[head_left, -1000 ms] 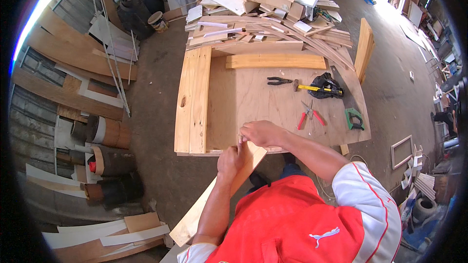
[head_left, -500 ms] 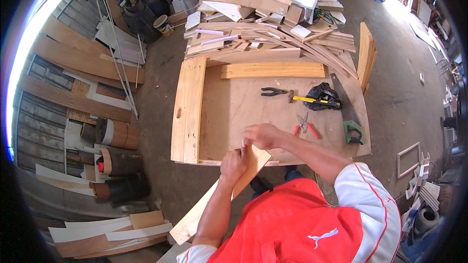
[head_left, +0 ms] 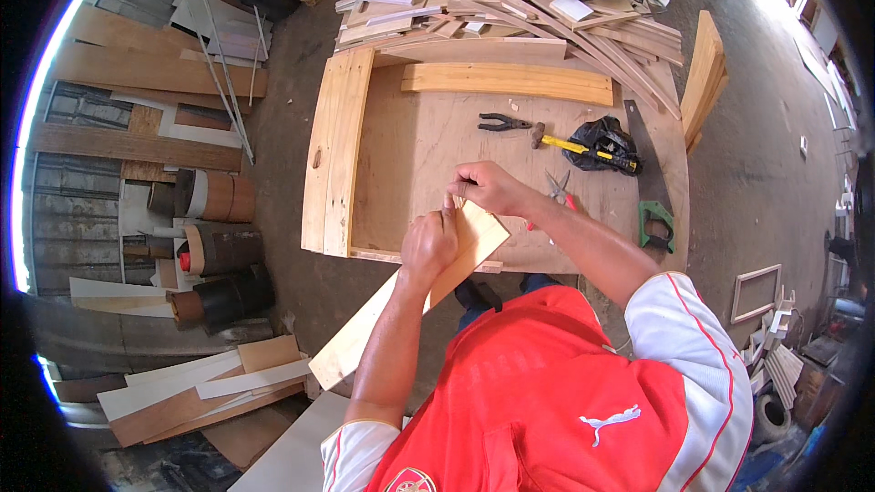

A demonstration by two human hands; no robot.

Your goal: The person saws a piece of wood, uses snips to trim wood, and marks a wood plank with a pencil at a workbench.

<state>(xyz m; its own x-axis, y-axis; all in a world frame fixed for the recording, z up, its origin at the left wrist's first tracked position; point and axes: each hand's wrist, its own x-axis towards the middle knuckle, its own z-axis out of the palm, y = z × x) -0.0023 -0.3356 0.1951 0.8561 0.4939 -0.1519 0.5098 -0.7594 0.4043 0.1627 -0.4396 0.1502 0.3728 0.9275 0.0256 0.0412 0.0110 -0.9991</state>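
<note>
My left hand (head_left: 428, 246) is closed round a pale wooden plank (head_left: 360, 337), which slants from the lower left up over the table's near edge. My right hand (head_left: 485, 184) pinches at the plank's upper end beside my left fingertips; what it pinches is too small to make out. Beyond my hands lie black pliers (head_left: 497, 122), a yellow-handled hammer (head_left: 565, 146) on a black bag (head_left: 603, 137), and a green-handled saw (head_left: 656, 223). Red-handled snips (head_left: 559, 189) are partly hidden by my right arm. Two boards (head_left: 330, 150) line the table's left side, another (head_left: 506, 81) lies across the back.
A pile of wood offcuts (head_left: 497, 0) covers the table's far end. Upright planks (head_left: 704, 73) stand at its right. Leaning boards (head_left: 159, 68), dark rolls (head_left: 228, 246) and stacked strips (head_left: 205, 387) line the left wall. A small frame (head_left: 755, 292) is on the floor at right.
My hands and the plank have moved farther over the table, now partly covering the snips. The view has shifted, and the other person seen earlier at top left is out of view.
</note>
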